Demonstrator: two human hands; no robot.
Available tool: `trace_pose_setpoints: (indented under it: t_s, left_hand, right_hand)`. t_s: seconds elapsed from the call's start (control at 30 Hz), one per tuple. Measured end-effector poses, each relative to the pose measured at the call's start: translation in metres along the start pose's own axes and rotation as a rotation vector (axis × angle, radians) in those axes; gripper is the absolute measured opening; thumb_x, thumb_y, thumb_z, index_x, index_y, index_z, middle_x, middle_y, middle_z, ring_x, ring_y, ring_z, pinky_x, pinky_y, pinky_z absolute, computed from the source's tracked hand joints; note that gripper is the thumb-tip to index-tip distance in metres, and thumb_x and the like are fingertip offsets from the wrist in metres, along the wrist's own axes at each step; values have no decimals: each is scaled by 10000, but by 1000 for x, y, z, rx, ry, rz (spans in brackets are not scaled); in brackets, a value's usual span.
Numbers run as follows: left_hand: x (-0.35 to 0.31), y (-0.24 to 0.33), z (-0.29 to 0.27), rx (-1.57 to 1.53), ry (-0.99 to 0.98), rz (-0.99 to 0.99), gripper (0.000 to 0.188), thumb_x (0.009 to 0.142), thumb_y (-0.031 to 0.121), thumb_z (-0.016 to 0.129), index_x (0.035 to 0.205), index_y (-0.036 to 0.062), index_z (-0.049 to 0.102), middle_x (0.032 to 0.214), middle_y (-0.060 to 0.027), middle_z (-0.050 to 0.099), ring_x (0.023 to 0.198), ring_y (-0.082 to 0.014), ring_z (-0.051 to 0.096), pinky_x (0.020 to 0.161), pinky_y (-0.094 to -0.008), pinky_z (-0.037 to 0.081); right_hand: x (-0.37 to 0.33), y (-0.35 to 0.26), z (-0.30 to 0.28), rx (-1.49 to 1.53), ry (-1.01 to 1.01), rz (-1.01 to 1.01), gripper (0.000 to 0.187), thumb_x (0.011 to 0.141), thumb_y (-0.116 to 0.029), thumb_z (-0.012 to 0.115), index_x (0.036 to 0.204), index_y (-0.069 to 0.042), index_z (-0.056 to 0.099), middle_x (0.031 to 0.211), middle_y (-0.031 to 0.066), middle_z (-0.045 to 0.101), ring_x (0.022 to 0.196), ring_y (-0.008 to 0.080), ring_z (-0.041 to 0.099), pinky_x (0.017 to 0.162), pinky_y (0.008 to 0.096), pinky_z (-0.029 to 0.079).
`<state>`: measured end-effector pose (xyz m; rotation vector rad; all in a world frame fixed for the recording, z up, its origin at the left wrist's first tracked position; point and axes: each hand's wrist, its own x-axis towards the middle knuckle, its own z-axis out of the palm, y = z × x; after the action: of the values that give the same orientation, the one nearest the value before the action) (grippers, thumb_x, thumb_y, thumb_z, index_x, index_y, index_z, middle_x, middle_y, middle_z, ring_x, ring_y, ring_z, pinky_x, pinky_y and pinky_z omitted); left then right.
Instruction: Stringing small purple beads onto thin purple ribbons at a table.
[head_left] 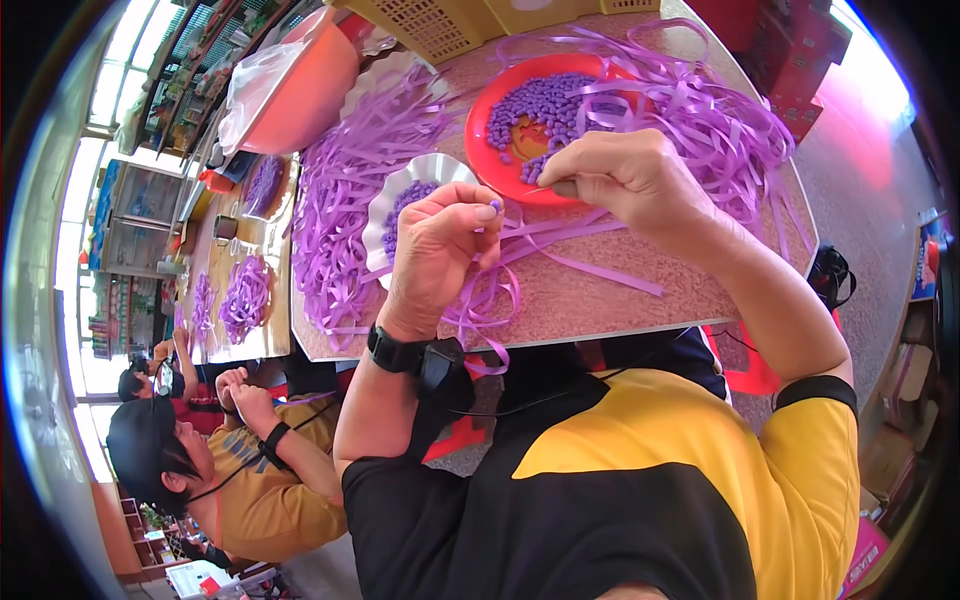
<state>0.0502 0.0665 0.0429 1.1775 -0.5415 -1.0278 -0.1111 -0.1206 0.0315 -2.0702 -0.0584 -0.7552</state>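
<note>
My left hand [440, 240] is closed in a pinch over the near side of the table, with a small purple bead [495, 206] at its fingertips. A loop of purple ribbon [508, 300] hangs below these fingers; whether they grip it too I cannot tell. To the right, my right hand [625, 175] pinches a thin needle-like tool [535, 191] that points toward the left hand. Just beyond it lies a red plate [478, 150] with many purple beads [540, 100]. A white fluted dish [378, 215] of beads sits partly hidden behind my left hand.
Heaps of purple ribbon [335, 220] cover the table's left side, and more ribbon [720, 120] lies at the right. A yellow crate [420, 28] and an orange-red basin [310, 85] stand at the back. At left, a co-worker [260, 490] sits beside another table.
</note>
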Motion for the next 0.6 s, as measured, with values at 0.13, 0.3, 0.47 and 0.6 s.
trace_pose_setpoints:
  t_s: [0.13,0.3,0.47,0.6]
  left_hand:
    - [3,-3,9,18,-24,-25,132,850,47,654,951,-38,657,796,-73,641,643,-132,595,518,-267,472]
    - [4,-4,13,81,-28,-52,133,849,50,656,948,-39,665,769,-71,644,617,-125,594,524,-260,480]
    - [3,-4,15,155,-22,-60,130,854,39,658,953,-45,668,769,-71,655,607,-120,601,525,-248,490]
    - [2,-3,16,258,-36,-52,119,858,23,656,950,-52,669,775,-77,666,582,-117,603,508,-244,495]
  right_hand:
    - [-1,1,1,-78,-23,-21,234,825,76,630,1019,-26,711,909,97,712,820,199,682,737,307,531]
    - [-3,2,0,-163,-20,-44,209,816,44,665,999,-41,719,882,109,703,790,255,687,686,339,533]
    - [-4,3,0,-228,-35,-79,179,809,22,686,971,-44,725,863,120,700,770,289,684,667,353,528]
    - [-4,2,0,-236,-74,-78,166,802,7,700,960,-41,726,856,126,697,768,295,684,664,359,526]
